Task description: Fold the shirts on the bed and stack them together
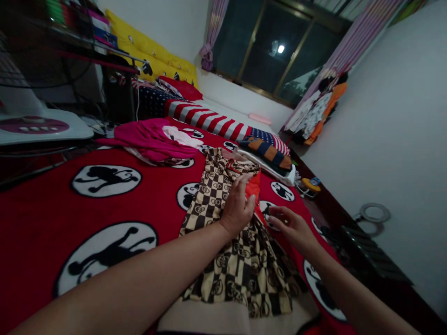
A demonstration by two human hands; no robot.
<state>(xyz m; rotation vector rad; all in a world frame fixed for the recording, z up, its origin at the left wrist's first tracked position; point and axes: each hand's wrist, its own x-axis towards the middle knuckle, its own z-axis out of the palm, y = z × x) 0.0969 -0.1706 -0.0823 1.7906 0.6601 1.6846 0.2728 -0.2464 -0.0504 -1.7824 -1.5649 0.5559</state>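
A brown and cream checkered garment (240, 265) lies spread on the red blanket (52, 223). My left hand (239, 204) rests flat on its middle, fingers stretched toward a red-orange piece of cloth (253, 186) at the garment's right edge. My right hand (291, 223) hovers just right of the garment with its fingers apart and loosely curved, holding nothing that I can see.
A pink garment (150, 139) lies heaped at the back left. A folded navy and orange striped item (268, 156) sits on white cloth behind. A white fan base (35, 125) stands at left. Striped pillows (209, 118) and a window (275, 46) lie beyond.
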